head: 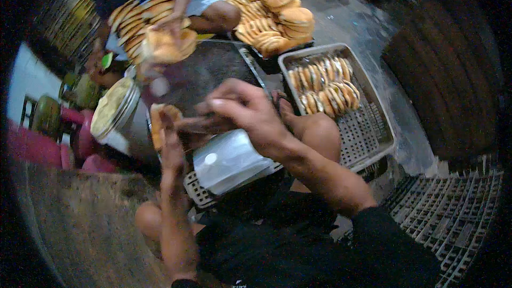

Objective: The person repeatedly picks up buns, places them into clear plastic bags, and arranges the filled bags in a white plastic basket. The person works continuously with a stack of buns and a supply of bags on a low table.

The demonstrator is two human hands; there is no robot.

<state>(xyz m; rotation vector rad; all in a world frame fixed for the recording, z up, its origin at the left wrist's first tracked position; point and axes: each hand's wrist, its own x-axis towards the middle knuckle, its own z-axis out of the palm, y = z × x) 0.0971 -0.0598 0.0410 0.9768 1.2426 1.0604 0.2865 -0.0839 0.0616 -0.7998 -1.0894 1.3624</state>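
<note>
My left hand [172,148] is upright and blurred, holding a golden round bread [159,126] at the left side of the dark tray. To its right, above a stack of clear plastic bags [228,162], is my right hand [246,114], its fingers curled and blurred by motion; whether it grips anything cannot be told. The bags lie on a perforated plastic crate [198,192] close before me. Beyond both hands stretches a dark, flat tray [216,60].
A co-worker's hand [172,26] touches bread piled at the upper left. A tub of pale cream [114,104] stands left. More bread [272,12] is heaped at the top. A grey plastic crate [372,124] holds rows of filled breads [332,84]. Stacked crates [452,208] stand lower right.
</note>
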